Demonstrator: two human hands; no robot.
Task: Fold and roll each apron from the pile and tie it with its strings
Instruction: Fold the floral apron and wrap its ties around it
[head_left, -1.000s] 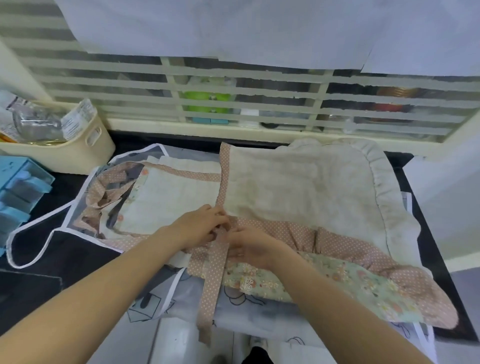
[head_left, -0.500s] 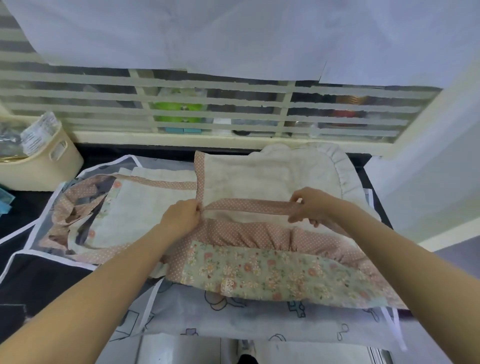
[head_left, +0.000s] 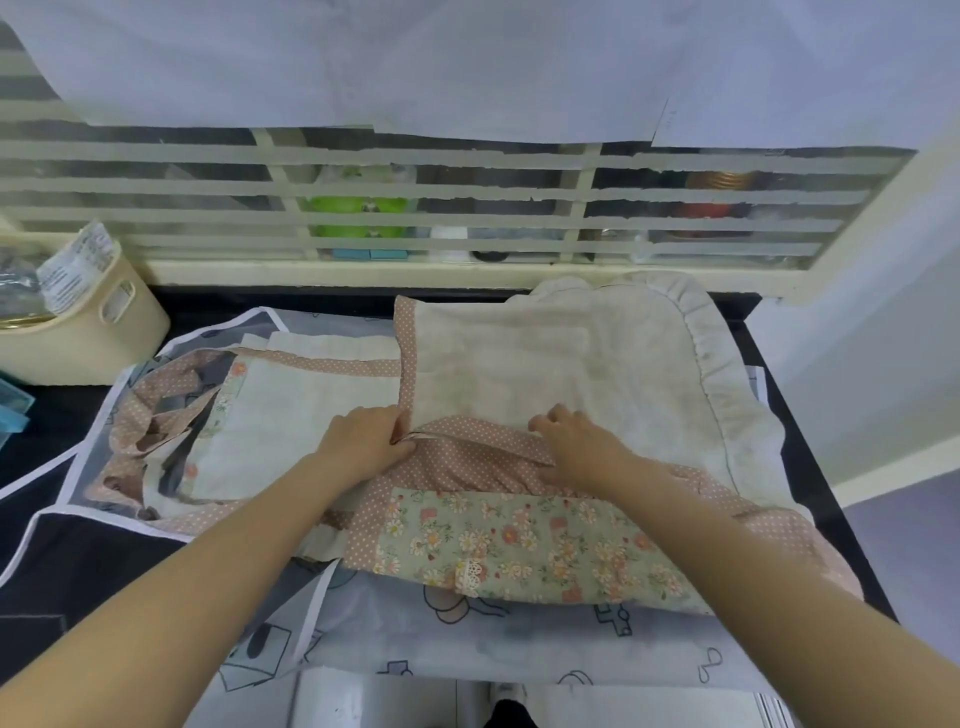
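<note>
A cream apron (head_left: 571, 358) with pink dotted trim, a ruffled edge and a floral panel (head_left: 524, 545) lies spread on top of the pile. Its pink dotted string (head_left: 478, 434) lies folded along the waistband between my hands. My left hand (head_left: 363, 441) pinches the string's fold at the corner of the cream panel. Fingers spread, my right hand (head_left: 576, 447) presses flat on the string and waistband. The apron's bib and neck loop (head_left: 166, 415) trail to the left.
Under it lies a translucent printed apron (head_left: 467, 644) with white binding, on a black table (head_left: 67, 561). A cream basket (head_left: 88, 332) stands at the back left, with a blue item (head_left: 13, 410) beside it. A barred window ledge (head_left: 415, 270) runs behind. The table's right edge drops off.
The string hung over the front edge a second ago. My right hand drew it out to the right, then came back toward the middle and laid it on the waistband.
</note>
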